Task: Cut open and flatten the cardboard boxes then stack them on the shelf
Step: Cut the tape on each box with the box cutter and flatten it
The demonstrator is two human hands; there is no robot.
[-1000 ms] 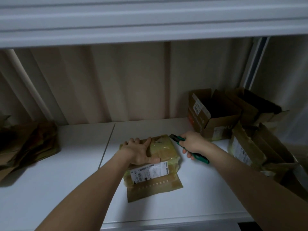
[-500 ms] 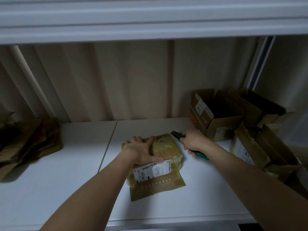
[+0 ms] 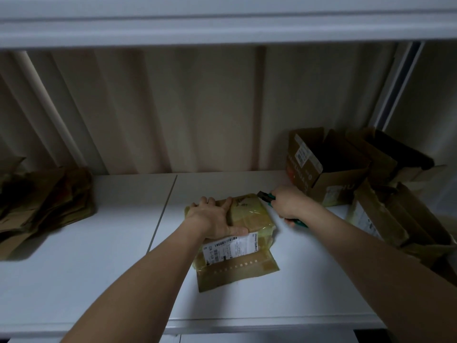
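A small cardboard box (image 3: 249, 216), wrapped in yellowish tape and bearing a white shipping label (image 3: 230, 247), lies on the white shelf (image 3: 99, 243) a little right of centre, with a loose brown flap (image 3: 237, 271) spread flat toward the near edge. The left hand (image 3: 214, 217) lies on top of the box with fingers spread and reaching over its far left edge, the thumb stretched along the top just above the label, pressing it down. The right hand (image 3: 288, 203) is curled round a green-handled utility knife (image 3: 268, 197), whose dark tip sits at the far right corner of the box; the handle's other end shows below the hand. At the far right of the shelf stand several opened cardboard boxes (image 3: 326, 164), some leaning on each other, just beside the right hand. On the far left lies a pile of flattened cardboard (image 3: 47, 201), well apart from the box. A ribbed beige wall (image 3: 197, 107) backs the shelf.
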